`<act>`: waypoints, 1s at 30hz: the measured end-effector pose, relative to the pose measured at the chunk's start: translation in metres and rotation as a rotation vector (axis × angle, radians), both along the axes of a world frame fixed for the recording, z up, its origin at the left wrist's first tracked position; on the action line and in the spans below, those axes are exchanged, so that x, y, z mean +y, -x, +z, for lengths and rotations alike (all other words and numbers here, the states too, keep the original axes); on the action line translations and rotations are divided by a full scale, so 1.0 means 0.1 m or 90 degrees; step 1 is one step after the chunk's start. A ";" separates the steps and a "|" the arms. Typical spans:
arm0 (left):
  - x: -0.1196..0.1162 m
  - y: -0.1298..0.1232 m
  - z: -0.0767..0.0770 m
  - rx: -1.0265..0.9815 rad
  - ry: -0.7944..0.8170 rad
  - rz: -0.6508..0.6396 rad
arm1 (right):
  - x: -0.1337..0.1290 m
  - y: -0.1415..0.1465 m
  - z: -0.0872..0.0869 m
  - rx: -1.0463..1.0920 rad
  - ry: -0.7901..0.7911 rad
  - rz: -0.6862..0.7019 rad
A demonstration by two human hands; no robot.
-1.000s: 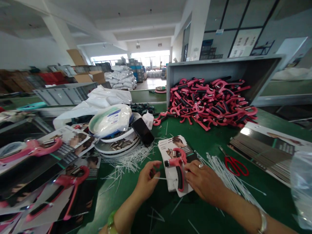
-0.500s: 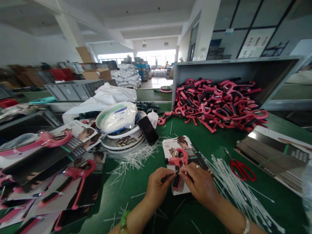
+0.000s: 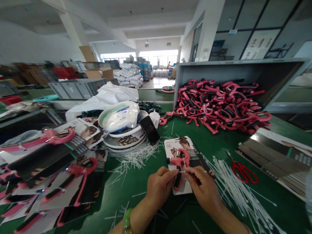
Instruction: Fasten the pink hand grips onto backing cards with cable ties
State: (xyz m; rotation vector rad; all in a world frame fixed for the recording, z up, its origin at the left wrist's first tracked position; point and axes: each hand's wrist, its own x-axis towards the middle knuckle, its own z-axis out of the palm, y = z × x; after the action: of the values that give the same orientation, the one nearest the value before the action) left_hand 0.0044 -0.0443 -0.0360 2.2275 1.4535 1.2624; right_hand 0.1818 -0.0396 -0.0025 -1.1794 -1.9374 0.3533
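A pink plier-like tool [image 3: 179, 161] with a black grip lies on a printed card [image 3: 170, 145] in front of me. Across its handle runs a thin white cable tie [image 3: 181, 171]. My left hand [image 3: 158, 186] pinches the tie at its left side, the fingers closed just beside the grip. On the other side my right hand [image 3: 204, 187] is closed too, thumb and forefinger on the tie's right part. My fingers hide some of the handle and part of the tie.
Loose cable ties [image 3: 234, 188] and red-handled scissors [image 3: 243, 170] lie to the right, beside stacked cards [image 3: 273, 159]. A tipped grey crate [image 3: 176, 84] spills pink tools. At left are carded tools [image 3: 80, 172], a phone [image 3: 149, 130] and stacked white trays [image 3: 126, 148].
My fingers have spread slightly apart over the handle, and the white tie now shows stretched between them. The view has shifted a little; the tool and card stay in place.
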 end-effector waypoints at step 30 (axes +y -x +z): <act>0.03 -0.01 -0.01 -0.085 0.013 -0.039 | 0.07 -0.06 0.02 0.009 0.094 0.048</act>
State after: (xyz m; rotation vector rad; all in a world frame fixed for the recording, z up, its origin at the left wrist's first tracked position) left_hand 0.0055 -0.0417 -0.0371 2.1140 1.3329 1.3430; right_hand 0.1882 -0.0324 -0.0007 -1.1956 -1.9750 0.5514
